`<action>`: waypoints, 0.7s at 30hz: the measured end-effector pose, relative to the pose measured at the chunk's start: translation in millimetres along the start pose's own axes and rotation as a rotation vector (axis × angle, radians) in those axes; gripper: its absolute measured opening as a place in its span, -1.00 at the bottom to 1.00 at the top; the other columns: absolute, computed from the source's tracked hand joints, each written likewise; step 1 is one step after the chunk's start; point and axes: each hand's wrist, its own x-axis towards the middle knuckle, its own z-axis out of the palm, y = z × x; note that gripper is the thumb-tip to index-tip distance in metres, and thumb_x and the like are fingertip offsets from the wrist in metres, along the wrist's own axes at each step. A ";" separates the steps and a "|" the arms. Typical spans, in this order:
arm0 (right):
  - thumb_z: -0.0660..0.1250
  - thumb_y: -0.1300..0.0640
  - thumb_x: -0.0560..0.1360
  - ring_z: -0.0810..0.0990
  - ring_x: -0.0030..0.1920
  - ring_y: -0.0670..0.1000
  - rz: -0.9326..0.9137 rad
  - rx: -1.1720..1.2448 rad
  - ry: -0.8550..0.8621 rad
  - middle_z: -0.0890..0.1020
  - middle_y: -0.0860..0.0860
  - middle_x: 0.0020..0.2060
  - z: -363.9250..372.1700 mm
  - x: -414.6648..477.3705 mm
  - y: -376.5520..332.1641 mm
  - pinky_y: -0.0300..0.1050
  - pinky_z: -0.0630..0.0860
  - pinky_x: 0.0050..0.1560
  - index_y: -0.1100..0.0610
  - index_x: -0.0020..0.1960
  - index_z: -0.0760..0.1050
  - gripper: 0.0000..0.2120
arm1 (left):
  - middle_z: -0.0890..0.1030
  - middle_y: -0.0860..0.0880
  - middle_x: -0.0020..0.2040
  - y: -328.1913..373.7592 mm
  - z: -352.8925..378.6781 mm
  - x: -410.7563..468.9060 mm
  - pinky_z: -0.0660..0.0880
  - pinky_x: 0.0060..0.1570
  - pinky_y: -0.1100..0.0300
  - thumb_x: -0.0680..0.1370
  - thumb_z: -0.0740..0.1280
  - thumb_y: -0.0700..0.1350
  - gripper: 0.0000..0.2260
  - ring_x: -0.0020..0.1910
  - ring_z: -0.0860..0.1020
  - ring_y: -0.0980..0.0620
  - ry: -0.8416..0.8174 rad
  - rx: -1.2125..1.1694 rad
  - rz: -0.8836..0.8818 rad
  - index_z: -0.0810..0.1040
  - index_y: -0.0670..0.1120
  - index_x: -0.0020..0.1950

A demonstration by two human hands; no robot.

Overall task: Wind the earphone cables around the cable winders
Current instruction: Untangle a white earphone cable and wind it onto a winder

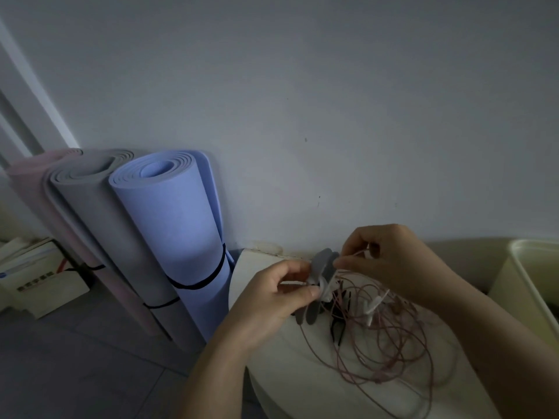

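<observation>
The left hand [272, 300] pinches a grey winder [322, 264] above the tabletop [287, 373]. The right hand [390, 261] pinches the pink cable [390, 326] beside it. Winding looks just begun; next, it must loop the loose cable round.

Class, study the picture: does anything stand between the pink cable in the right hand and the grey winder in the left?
Nothing visible does. The right hand pinches the pink cable right beside the grey winder, which the left hand grips. The loose loops lie tangled on the table and might snag.
</observation>
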 end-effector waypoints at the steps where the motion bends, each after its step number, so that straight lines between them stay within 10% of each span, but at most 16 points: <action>1: 0.46 0.07 0.40 0.34 -0.57 -0.17 0.008 0.024 -0.005 0.45 -0.35 -0.58 -1.4 0.2 1.8 -0.41 0.25 -0.53 0.01 -0.28 0.54 -0.86 | 0.67 0.07 0.06 -0.1 -0.8 -0.7 0.55 0.10 0.22 0.51 0.41 -0.15 -0.75 0.06 0.62 0.15 -0.029 -0.004 -0.006 0.58 0.02 0.17; 7: 0.41 -0.05 0.28 0.50 -0.35 -0.09 0.071 0.431 0.055 0.64 0.05 -0.35 -5.1 4.2 13.5 -0.29 0.43 -0.25 0.10 -0.23 0.62 -0.78 | 0.69 -0.04 0.04 0.2 -2.5 -4.3 0.54 0.07 0.23 0.51 0.41 -0.23 -0.78 0.06 0.63 0.05 -0.207 -0.178 -0.008 0.63 -0.02 0.12; 13: 0.37 0.19 0.42 0.55 -0.40 -0.14 0.234 0.782 0.045 0.61 -0.05 -0.43 35.9 9.7 16.9 -0.29 0.48 -0.28 0.16 -0.26 0.57 -0.91 | 0.64 -0.23 0.07 5.8 3.3 -0.3 0.61 -0.05 0.10 0.40 0.35 -0.28 -0.66 0.02 0.62 -0.12 -0.185 -0.688 0.038 0.58 -0.24 0.17; 21: 0.27 0.06 0.57 0.28 -0.59 -0.16 0.236 0.465 0.013 0.40 -0.11 -0.59 70.9 8.1 0.7 -0.32 0.25 -0.54 0.07 -0.31 0.51 -0.71 | 0.69 -0.13 0.05 6.6 1.0 5.9 0.59 0.01 0.22 0.42 0.30 -0.22 -0.72 -0.04 0.66 0.07 0.107 -1.000 0.039 0.64 -0.17 0.11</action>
